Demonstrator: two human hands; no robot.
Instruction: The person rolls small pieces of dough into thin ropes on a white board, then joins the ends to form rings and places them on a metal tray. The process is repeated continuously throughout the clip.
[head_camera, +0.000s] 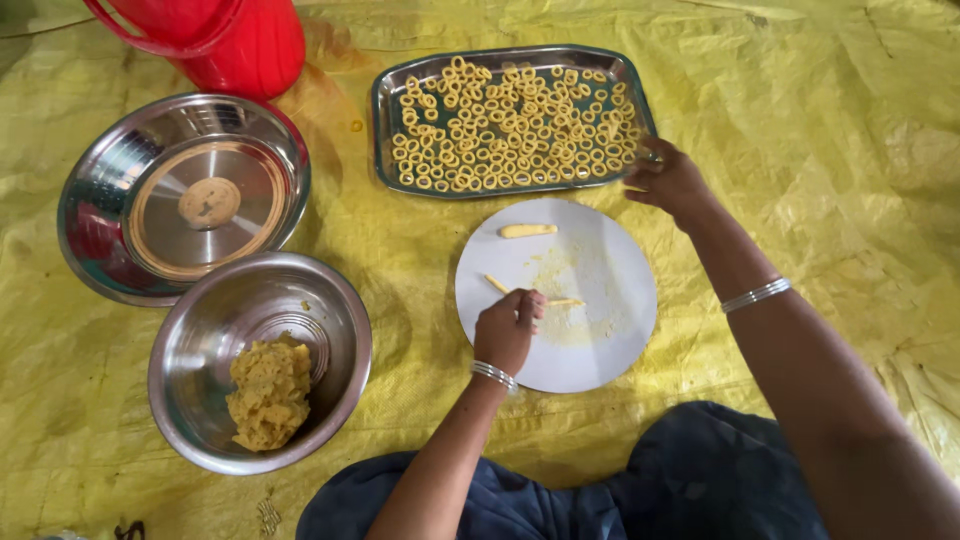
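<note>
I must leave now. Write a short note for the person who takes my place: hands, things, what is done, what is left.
Left hand: on the white board, fingers on a thin dough strip.
Right hand: at the tray edge, beside the rings.
Done: tray nearly full of rings.
Left: a short dough piece on the board, a dough lump in the near bowl.

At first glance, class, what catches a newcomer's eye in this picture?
The steel tray packed with small yellow dough rings, at top centre on the yellow sheet. Below it lies a white round board, where the left hand presses a thin dough strip; the right hand touches the tray's corner.
</note>
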